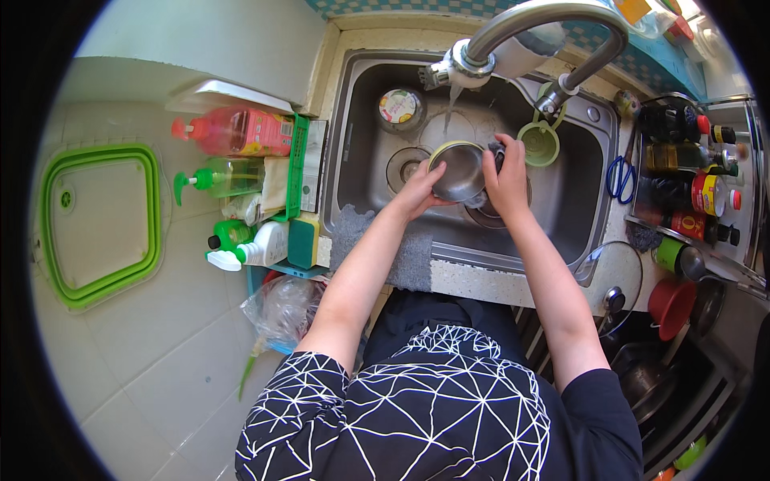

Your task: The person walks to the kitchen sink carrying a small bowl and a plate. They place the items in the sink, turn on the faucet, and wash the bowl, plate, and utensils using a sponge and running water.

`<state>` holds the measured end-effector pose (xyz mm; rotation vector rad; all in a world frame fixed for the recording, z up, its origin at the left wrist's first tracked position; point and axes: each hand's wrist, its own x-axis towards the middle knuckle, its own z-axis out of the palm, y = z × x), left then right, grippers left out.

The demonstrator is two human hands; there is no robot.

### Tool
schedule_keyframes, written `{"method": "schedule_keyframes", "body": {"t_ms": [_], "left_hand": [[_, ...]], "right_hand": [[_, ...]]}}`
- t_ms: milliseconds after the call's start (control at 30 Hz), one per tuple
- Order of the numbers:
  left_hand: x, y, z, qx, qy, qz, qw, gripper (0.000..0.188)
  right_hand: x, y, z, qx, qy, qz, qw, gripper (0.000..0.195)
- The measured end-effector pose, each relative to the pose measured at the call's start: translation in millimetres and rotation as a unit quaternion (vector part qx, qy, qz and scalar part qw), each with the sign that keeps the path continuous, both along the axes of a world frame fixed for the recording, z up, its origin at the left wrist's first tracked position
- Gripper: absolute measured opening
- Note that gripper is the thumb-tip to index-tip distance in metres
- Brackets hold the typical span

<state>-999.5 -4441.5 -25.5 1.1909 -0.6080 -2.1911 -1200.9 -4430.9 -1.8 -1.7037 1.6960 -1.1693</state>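
My left hand [421, 189] grips the near left side of a small metal bowl [458, 174] with a yellowish rim, thumb over the edge. At the bowl's right side, my right hand [506, 174] presses a dark grey cloth [498, 151] against it; part of the cloth is hidden by my fingers. The bowl is tilted with its inside towards me, above the basin of a stainless steel sink [385, 72]. Water [450, 108] runs from the faucet [472, 60] and falls just behind the bowl.
A lidded glass jar [399, 109] stands at the sink's back left. To the right hangs a light green strainer cup [539, 144]. A grey cloth [415, 252] drapes the front edge. Soap bottles [240, 132] stand left; blue-handled scissors [621, 179], sauce bottles [674, 156] and a glass lid [613, 270] are right.
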Motion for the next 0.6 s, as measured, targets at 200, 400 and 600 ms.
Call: {"method": "schedule_keyframes", "body": {"t_ms": [200, 400, 600], "left_hand": [[-16.9, 7.1, -7.4, 0.036, 0.053, 0.069, 0.996, 0.042], [-11.8, 8.1, -12.1, -0.080, -0.202, 0.029, 0.976, 0.034], [-32.8, 11.7, -17.9, -0.100, -0.300, 0.046, 0.947, 0.031]], "right_hand": [[35.5, 37.5, -10.3, 0.001, -0.052, 0.152, 0.987, 0.042], [-16.8, 36.1, -28.9, -0.093, 0.381, 0.321, 0.862, 0.035], [21.9, 61.7, -37.5, 0.013, 0.340, 0.163, 0.926, 0.035]]}}
